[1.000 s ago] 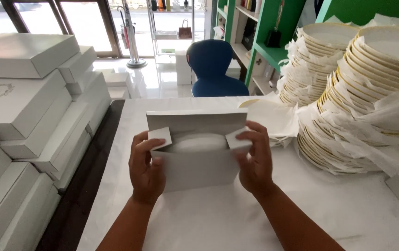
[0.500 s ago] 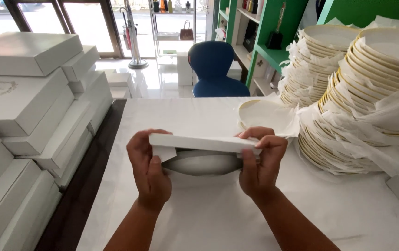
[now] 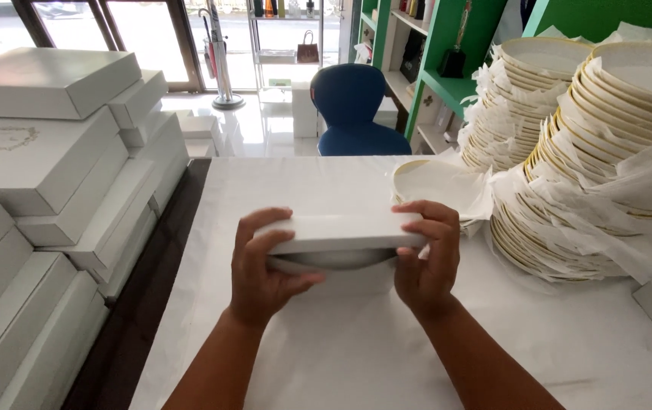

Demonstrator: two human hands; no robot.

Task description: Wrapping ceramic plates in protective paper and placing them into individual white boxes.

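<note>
Both hands hold a flat white cardboard box (image 3: 345,231) just above the white table (image 3: 356,349). My left hand (image 3: 261,262) grips its left end, thumb underneath and fingers curled over the top. My right hand (image 3: 428,254) clasps the right end the same way. A white plate (image 3: 333,260) bulges out of the box's near side, between my thumbs. The box's lid panel lies nearly flat over the plate.
Tall stacks of gold-rimmed plates (image 3: 607,152) layered with tissue paper crowd the table's right side. One plate on tissue (image 3: 436,182) lies just beyond the box. Stacked white boxes (image 3: 45,182) rise on the left. A blue chair (image 3: 356,110) and green shelves (image 3: 447,61) stand behind.
The box's raised flaps and lid have folded down over the plate. My fingers have moved from the open sides onto the top of the box.
</note>
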